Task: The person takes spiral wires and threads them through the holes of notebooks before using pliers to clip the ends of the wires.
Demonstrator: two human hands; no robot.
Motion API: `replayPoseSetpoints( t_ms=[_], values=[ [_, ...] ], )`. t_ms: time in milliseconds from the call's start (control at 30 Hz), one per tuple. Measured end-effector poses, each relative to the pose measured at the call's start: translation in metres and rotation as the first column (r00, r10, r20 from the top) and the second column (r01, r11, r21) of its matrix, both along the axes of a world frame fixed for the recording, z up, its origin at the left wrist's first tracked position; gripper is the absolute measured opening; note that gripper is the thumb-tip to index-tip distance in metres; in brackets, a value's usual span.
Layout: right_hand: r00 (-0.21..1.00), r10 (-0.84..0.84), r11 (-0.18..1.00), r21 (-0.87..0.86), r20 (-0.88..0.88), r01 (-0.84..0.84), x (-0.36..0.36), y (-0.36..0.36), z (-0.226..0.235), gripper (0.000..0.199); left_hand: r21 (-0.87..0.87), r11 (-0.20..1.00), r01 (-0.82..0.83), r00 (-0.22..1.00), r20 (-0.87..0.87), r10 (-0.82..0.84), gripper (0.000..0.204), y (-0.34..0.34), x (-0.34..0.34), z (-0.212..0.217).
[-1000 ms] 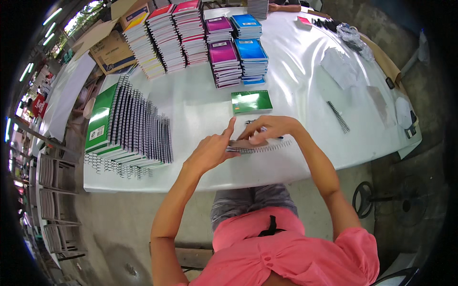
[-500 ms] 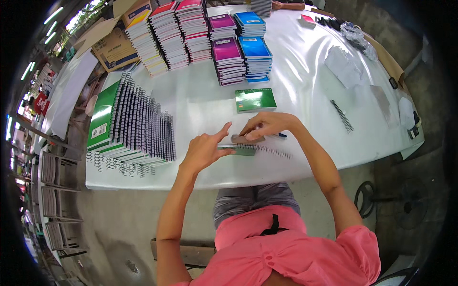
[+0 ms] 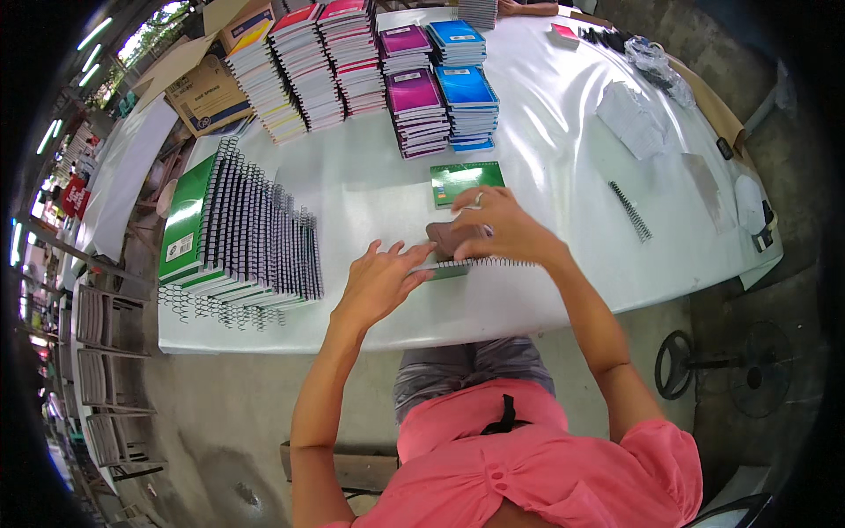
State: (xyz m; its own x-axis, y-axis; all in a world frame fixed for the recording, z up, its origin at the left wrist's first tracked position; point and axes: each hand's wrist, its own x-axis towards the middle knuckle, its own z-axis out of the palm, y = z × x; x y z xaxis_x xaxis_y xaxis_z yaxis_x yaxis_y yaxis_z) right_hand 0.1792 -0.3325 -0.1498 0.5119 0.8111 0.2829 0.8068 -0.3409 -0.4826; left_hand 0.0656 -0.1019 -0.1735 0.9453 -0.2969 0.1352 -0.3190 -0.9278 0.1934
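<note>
1. The notebook [image 3: 471, 257] lies flat on the counter [image 3: 370, 189] directly under both hands, its spiral wire running along the edge nearest the person; lying flat with the wire toward the body, it seems set so both hands can work along the binding.
2. The right hand [image 3: 497, 227] rests on top of the notebook with fingers curled down over a brownish cover; it appears to press the cover in place, but whether the fingertips pinch anything cannot be told.
3. The left hand [image 3: 380, 280] lies just left of the notebook, fingers spread and reaching to its left end, touching the corner, likely to steady it against sliding.
4. Just beyond the right hand lies a green cover [image 3: 466, 181], flat and apart from the notebook.
5. Far left of the left hand stands a row of green notebooks [image 3: 238, 242], leaning on edge with wires outward, probably so each can be pulled out singly.
6. Well beyond both hands are stacks [image 3: 414, 92] of coloured notebooks, sorted by colour.
7. To the right of the right hand lies a loose wire coil [image 3: 630, 211].
</note>
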Motion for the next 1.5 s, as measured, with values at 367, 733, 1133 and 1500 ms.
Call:
replayPoseSetpoints(
  t_ms=[367,733,1133,1500],
  values=[
    [0.965,-0.114,0.984,0.163,0.237,0.076,-0.052,0.028,-0.04,0.023,-0.169,0.982,-0.081,0.959,-0.282,0.031,0.039,-0.009,0.004,0.02],
    [0.97,-0.055,0.997,0.067,0.235,0.04,-0.05,0.023,-0.041,0.023,-0.222,0.97,-0.098,0.955,-0.295,0.029,0.041,-0.011,0.006,0.021],
    [0.915,-0.266,0.945,0.27,0.303,0.185,-0.062,0.027,-0.046,0.016,-0.164,0.984,-0.068,0.992,-0.118,0.049,0.039,-0.012,0.0,0.009],
    [0.89,-0.3,0.93,0.313,0.343,0.193,-0.071,0.028,-0.045,0.014,-0.237,0.925,-0.297,0.926,-0.308,0.219,0.048,-0.033,0.0,0.013]
  ],
)
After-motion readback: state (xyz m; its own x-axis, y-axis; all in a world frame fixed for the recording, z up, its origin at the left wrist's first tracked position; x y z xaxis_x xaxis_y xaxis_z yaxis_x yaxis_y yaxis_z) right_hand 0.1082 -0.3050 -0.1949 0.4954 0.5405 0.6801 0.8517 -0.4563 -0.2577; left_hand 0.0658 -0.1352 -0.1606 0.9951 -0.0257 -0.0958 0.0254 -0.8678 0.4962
